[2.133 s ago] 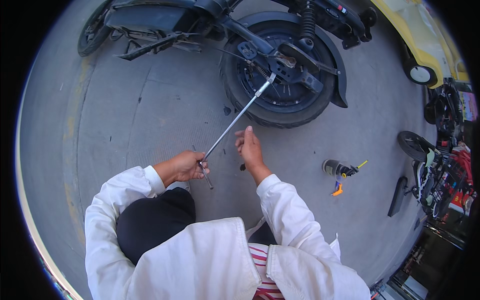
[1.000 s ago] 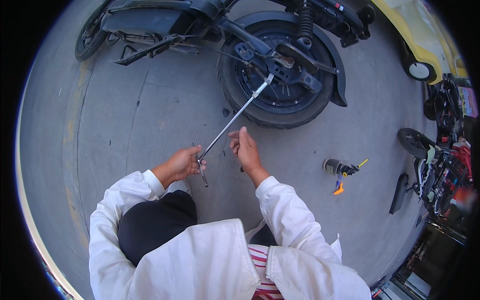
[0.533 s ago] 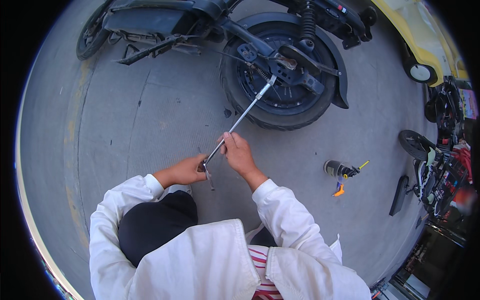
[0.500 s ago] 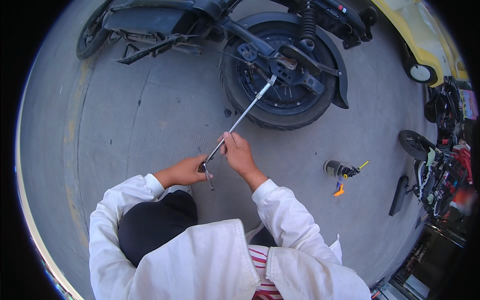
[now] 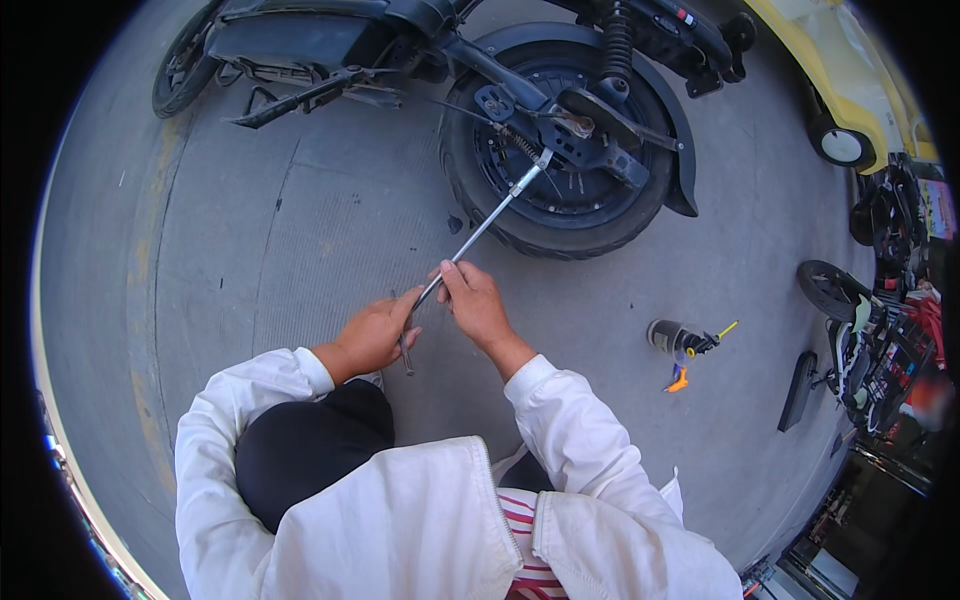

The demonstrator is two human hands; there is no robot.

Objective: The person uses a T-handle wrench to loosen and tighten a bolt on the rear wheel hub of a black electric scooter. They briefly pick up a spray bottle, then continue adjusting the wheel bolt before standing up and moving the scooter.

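A long chrome T-handle socket wrench (image 5: 487, 222) slants from my hands up to the rear wheel (image 5: 470, 185) of a dark scooter (image 5: 300, 45). Its socket end meets the bracket (image 5: 590, 152) beside the wheel hub; the fastener there is hidden. My left hand (image 5: 372, 335) is closed around the crossbar end, one bar tip poking out below the fingers. Farther up, my right hand (image 5: 474, 305) grips the shaft between thumb and fingers. A coil spring on a rod (image 5: 522, 145) runs close to the wrench's far end.
On the ground to the right stands a dark spray bottle or can (image 5: 672, 337) with yellow and orange parts. Another scooter (image 5: 870, 350) is parked at the right edge, below a yellow vehicle (image 5: 840, 90). The scooter's stand (image 5: 290, 105) juts out at upper left.
My left hand has shifted slightly up and turned about the wrench's handle, and the crossbar has rotated with it. The right hand stays on the shaft, nearly unmoved.
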